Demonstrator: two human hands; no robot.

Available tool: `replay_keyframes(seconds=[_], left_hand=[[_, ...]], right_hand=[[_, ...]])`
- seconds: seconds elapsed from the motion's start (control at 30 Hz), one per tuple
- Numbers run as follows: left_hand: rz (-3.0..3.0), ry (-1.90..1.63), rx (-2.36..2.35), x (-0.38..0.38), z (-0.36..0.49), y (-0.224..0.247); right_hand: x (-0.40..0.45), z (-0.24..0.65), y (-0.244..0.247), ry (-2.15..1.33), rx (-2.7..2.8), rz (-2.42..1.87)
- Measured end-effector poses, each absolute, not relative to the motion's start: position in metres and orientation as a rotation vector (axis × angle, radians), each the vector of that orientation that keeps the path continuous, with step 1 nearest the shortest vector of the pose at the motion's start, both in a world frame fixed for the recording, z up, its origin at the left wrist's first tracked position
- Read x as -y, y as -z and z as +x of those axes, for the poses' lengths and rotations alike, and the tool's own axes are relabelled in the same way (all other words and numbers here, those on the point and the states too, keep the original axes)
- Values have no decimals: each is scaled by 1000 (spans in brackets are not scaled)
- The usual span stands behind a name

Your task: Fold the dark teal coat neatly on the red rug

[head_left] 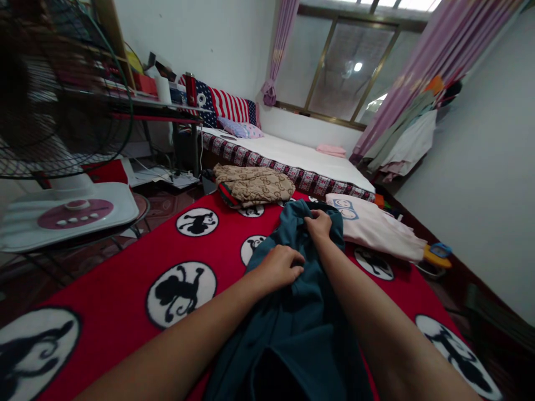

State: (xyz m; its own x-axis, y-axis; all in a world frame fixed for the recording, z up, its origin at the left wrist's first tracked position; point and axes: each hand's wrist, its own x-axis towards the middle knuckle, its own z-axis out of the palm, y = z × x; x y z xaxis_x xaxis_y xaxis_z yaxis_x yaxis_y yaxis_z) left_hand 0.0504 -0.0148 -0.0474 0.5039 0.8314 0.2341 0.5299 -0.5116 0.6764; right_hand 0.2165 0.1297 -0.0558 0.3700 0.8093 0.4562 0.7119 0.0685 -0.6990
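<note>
A dark teal garment (288,334) lies lengthwise on a red blanket (234,239) printed with black-and-white round figures. My left hand (281,268) rests on the middle of the cloth, its fingers curled and slightly apart, with nothing visible between them. Farther up, near the garment's far end, my right hand (318,224) pinches the teal fabric. Beyond the garment to the left is a folded tan patterned cloth (259,185). To the right lies a folded pale pink garment (371,225) with a blue print.
An electric fan (71,206) stands close on the left, beside a cluttered desk (146,102). A white-topped bed (292,159) is at the back below the window. Clothes (409,139) hang at the right wall.
</note>
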Motion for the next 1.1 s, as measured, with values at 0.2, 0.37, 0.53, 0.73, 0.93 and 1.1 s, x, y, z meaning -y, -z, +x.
replay_keyframes(seconds=[0.2, 0.37, 0.53, 0.73, 0.93, 1.1], left_hand=[[1985, -1288, -1390, -11, 29, 50], [1990, -1188, -1525, -33, 5, 73], [1865, -1203, -1572, -43, -6, 89], [1943, -1384, -1670, -44, -13, 91], [2023, -1658, -1298, -31, -5, 77], [2087, -1482, -1084, -12, 10, 61]], right_hand=[[-124, 224, 42, -13, 1267, -1529], [-122, 230, 41, -76, 1234, -1497], [-120, 225, 49, -303, 1363, -1498], [-68, 227, 42, -464, 1691, -1398], [42, 233, 27, -416, 2076, -1056], [116, 245, 25, -383, 2277, -938]])
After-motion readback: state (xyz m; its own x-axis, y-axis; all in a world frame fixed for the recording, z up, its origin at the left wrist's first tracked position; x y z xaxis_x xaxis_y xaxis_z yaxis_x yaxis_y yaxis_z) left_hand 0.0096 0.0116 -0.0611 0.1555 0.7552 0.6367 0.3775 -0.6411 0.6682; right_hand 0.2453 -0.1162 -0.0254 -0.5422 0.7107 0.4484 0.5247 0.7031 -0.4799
